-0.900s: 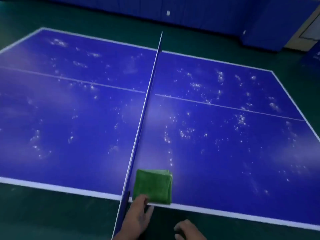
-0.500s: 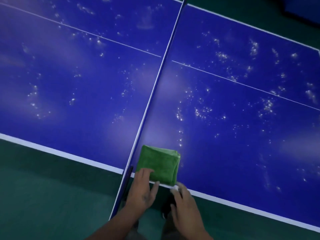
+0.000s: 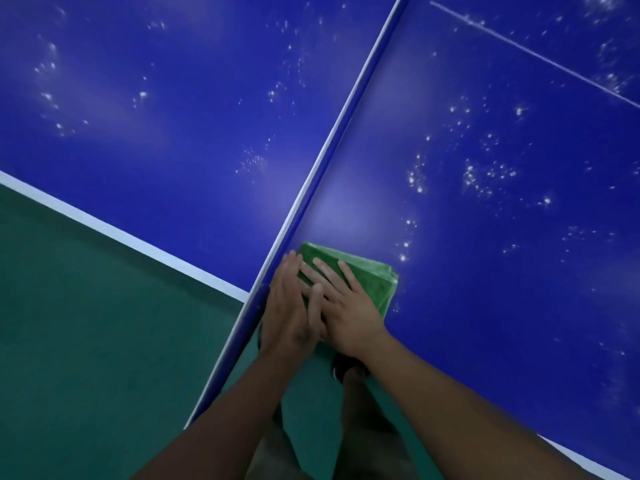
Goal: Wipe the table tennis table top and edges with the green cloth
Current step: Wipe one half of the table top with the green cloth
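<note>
Green cloth (one) under two hands

I read this as a sports room set up for table tennis. The blue worktop fills my view from nine to three o'clock, with a white border line at eight and a thin centre line at two. A white-topped net runs toward twelve, and green sports floor lies at seven.
</note>
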Tool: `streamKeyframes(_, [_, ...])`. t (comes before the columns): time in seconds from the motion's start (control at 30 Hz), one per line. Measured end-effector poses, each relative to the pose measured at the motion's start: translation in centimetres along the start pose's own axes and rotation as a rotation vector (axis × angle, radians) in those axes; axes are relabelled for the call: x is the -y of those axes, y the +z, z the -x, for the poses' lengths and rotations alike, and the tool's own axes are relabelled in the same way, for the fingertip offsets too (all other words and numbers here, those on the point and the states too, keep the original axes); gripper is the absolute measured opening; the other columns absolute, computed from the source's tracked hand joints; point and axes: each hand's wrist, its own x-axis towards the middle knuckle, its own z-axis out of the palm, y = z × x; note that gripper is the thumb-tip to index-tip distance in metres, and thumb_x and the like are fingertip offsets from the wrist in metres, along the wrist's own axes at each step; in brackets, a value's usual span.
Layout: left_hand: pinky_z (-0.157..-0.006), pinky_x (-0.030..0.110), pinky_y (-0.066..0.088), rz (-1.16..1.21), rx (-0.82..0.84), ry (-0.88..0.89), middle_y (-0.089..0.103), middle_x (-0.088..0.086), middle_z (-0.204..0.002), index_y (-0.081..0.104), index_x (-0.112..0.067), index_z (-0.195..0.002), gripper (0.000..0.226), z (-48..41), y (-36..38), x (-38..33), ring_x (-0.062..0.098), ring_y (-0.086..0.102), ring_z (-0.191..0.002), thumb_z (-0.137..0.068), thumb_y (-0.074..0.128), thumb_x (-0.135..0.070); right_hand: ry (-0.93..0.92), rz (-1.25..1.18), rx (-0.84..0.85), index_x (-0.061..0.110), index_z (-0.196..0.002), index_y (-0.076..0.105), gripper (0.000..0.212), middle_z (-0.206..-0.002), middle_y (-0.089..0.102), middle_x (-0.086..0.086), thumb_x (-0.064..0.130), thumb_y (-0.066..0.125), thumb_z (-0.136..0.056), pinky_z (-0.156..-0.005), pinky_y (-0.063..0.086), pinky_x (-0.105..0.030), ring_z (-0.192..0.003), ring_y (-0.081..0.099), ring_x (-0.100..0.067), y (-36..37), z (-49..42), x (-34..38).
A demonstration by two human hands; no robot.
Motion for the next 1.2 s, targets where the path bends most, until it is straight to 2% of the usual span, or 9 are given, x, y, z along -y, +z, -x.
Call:
streamKeyframes(0.07, [-0.131, 0.025, 0.018, -0.011, 0.008, -0.004, 0.031, 0.003, -0.175, 0.026, -0.015, -0.169, 0.067, -1.5, 0.6, 0.6, 0.014, 0.028, -0.161, -0.111, 0.043, -0.043, -0.007, -0.019, -0.069, 0.033, -0.172, 0.025, 0.075, -0.182, 0.011, 0.006, 0.061, 0.046, -0.106, -0.136, 0.005, -0.057, -0.169, 0.005, -0.024, 0.2, -0.3, -1.7])
streamKeyframes(0.17, [-0.128, 0.013, 0.015, -0.116, -0.031, 0.078, 0.034, 0.004, -0.172, 0.03, -0.006, -0.167, 0.061, -4.0, 1.3, 1.4, 0.009, 0.028, -0.157, -0.114, 0.048, -0.03, 0.034, -0.014, -0.128, 0.035, -0.171, 0.029, 0.072, -0.182, 0.014, 0.006, 0.065, 0.044, -0.107, -0.135, 0.006, -0.06, -0.169, 0.006, -0.025, 0.1, -1.6, -3.6])
streamKeyframes(0.33, [-0.123, 0.003, 0.007, -0.16, -0.063, 0.147, 0.036, 0.01, -0.172, 0.032, 0.001, -0.166, 0.066, -5.5, 1.9, 0.9, -0.006, 0.018, -0.153, -0.112, 0.039, -0.037, 0.141, -0.043, -0.246, 0.032, -0.169, 0.037, 0.067, -0.18, 0.022, 0.005, 0.063, 0.042, -0.11, -0.134, 0.012, -0.062, -0.168, 0.013, -0.026, -0.8, -3.6, -6.2])
streamKeyframes(0.47, [-0.125, 0.007, 0.007, -0.203, -0.078, 0.188, 0.039, 0.014, -0.17, 0.034, 0.002, -0.165, 0.068, -5.5, 2.2, 1.2, 0.013, 0.028, -0.157, -0.11, 0.04, -0.038, 0.416, -0.024, -0.329, 0.031, -0.169, 0.037, 0.069, -0.179, 0.026, 0.003, 0.065, 0.041, -0.11, -0.134, 0.011, -0.058, -0.167, 0.018, -0.027, -3.3, -7.4, -10.8])
streamKeyframes(0.6, [-0.124, 0.005, 0.005, -0.253, -0.13, 0.171, 0.041, 0.014, -0.169, 0.035, -0.001, -0.165, 0.068, -5.7, 2.8, 1.8, 0.017, 0.03, -0.155, -0.11, 0.039, -0.04, 0.548, 0.024, -0.354, 0.03, -0.17, 0.035, 0.069, -0.18, 0.025, 0.001, 0.064, 0.037, -0.11, -0.134, 0.012, -0.058, -0.167, 0.019, -0.029, -3.4, -8.7, -11.8])
streamKeyframes(0.87, [-0.127, 0.009, 0.008, -0.228, -0.098, 0.171, 0.039, 0.011, -0.171, 0.034, 0.0, -0.165, 0.066, -5.7, 2.5, 1.3, 0.009, 0.025, -0.158, -0.111, 0.035, -0.038, 0.423, -0.029, -0.214, 0.031, -0.173, 0.023, 0.063, -0.183, 0.01, 0.002, 0.053, 0.031, -0.114, -0.132, 0.017, -0.061, -0.169, 0.01, -0.028, 0.8, 2.3, -3.1])
streamKeyframes(0.93, [-0.127, 0.009, 0.009, -0.237, -0.115, 0.185, 0.042, 0.014, -0.169, 0.037, 0.002, -0.163, 0.064, -5.8, 2.6, 1.4, 0.015, 0.03, -0.157, -0.111, 0.036, -0.035, 0.353, -0.051, -0.169, 0.033, -0.173, 0.025, 0.064, -0.182, 0.013, 0.003, 0.054, 0.034, -0.113, -0.13, 0.02, -0.063, -0.168, 0.012, -0.029, 2.3, 7.0, -1.8])
streamKeyframes(1.07, [-0.128, 0.012, 0.012, -0.247, -0.123, 0.206, 0.044, 0.017, -0.167, 0.039, 0.006, -0.161, 0.061, -5.8, 2.7, 1.6, 0.02, 0.035, -0.156, -0.112, 0.037, -0.03, 0.116, 0.025, -0.083, 0.039, -0.171, 0.027, 0.066, -0.181, 0.018, 0.007, 0.059, 0.04, -0.11, -0.133, 0.015, -0.06, -0.168, 0.016, -0.027, 1.5, 9.5, -6.1])
streamKeyframes(1.2, [-0.129, 0.014, 0.014, -0.257, -0.134, 0.235, 0.043, 0.017, -0.168, 0.038, 0.007, -0.161, 0.062, -5.7, 2.9, 1.8, 0.007, 0.025, -0.157, -0.112, 0.039, -0.031, 0.155, 0.037, -0.144, 0.036, -0.17, 0.031, 0.064, -0.181, 0.019, 0.007, 0.059, 0.039, -0.111, -0.133, 0.016, -0.062, -0.168, 0.015, -0.027, -0.7, 4.6, -11.3])
